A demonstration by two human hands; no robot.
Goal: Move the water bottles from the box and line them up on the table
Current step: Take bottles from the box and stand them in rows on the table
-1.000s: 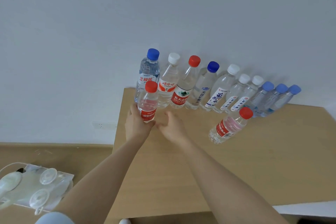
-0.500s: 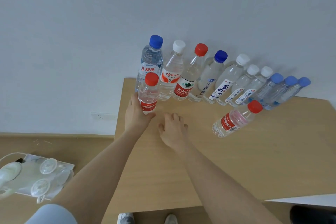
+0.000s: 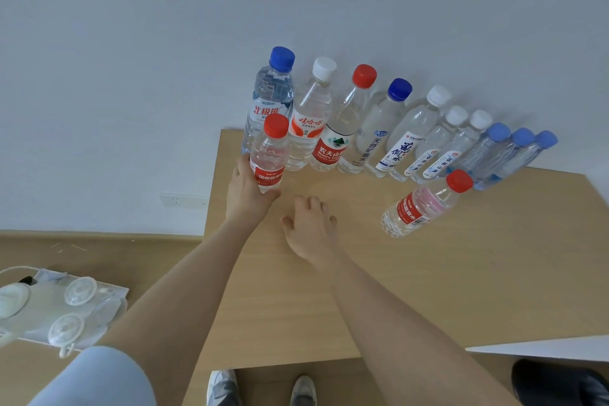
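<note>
Surface: You stand at a light wooden table (image 3: 428, 290) pushed against a white wall, with wood floor around it.
Floor, nearest you: A clear plastic bag of suction cups (image 3: 62, 303) lies to your left, off the table.
Right hand: Your right hand (image 3: 311, 227) is low over the bare tabletop, fingers loosely bent, holding nothing.
Left hand: Your left hand (image 3: 247, 194) is wrapped round the lower half of the small clear bottle with a red cap and red label (image 3: 268, 155).
Held bottle: It is upright at the table's far left corner, just in front of the tall blue-capped bottle (image 3: 273, 99). Your fingers hide its base, so you cannot tell whether it is set down.
Lone bottle: A second small red-capped bottle (image 3: 425, 204) stands by itself, just in front of the right part of the row.
Back row: Ten clear bottles (image 3: 379, 128) stand side by side along the wall, tall ones left, small blue-capped ones right.
Box: Not in view, so you cannot tell what is left inside.
Progress: Most of the work looks done. The two red-capped bottles are not yet in line, and placing them seems to be what remains.
</note>
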